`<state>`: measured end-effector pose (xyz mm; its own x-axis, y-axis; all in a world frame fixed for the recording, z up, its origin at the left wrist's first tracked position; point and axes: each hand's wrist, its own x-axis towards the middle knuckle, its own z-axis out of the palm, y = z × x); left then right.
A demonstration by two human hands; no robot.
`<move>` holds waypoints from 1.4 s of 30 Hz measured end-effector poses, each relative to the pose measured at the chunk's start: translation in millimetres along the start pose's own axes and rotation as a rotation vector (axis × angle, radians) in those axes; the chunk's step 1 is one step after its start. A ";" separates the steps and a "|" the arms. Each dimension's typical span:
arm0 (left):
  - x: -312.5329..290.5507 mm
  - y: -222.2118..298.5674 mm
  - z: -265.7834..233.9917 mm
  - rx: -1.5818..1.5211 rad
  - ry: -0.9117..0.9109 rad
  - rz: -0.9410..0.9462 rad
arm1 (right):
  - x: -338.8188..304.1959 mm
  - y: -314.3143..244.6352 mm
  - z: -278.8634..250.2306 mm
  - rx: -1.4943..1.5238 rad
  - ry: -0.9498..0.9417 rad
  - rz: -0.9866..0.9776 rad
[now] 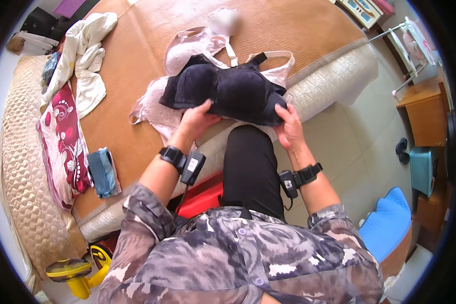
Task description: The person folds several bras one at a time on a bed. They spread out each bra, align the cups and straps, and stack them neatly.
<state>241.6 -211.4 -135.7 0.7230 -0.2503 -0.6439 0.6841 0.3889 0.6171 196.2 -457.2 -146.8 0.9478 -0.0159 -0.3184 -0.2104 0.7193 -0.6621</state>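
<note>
A black bra with moulded cups is spread between my two hands, over the bed's near edge and above my knee. My left hand pinches its lower edge below the left cup, thumb on top. At the band's right end, my right hand grips the cloth between thumb and fingers. Pale pink lace bras lie under and behind the black one on the brown mat. Their white straps stick out beyond it, and part of them is hidden by the black bra.
At the left of the bed lie a cream cloth, a red patterned cloth and a folded blue garment. A yellow device stands at lower left. On the right are a wooden cabinet, a teal bin and a blue cushion.
</note>
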 end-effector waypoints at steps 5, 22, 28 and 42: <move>-13.5 9.3 1.8 0.013 -0.008 0.021 | -11.0 -11.4 6.9 0.023 0.043 0.230; 3.4 80.2 36.7 0.046 -0.227 0.482 | 37.7 -54.6 57.2 -0.285 -0.082 -0.282; 12.4 11.3 13.5 -0.017 -0.127 0.065 | 12.9 -6.0 2.2 -0.256 0.037 -0.049; 4.6 -31.4 24.1 0.046 0.028 0.001 | 22.7 3.8 -41.6 -0.366 0.274 -0.120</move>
<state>225.7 -246.1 -147.1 0.7209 -0.2248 -0.6555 0.6878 0.3480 0.6370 206.9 -483.8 -184.7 0.8829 -0.3019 -0.3595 -0.2204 0.4096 -0.8852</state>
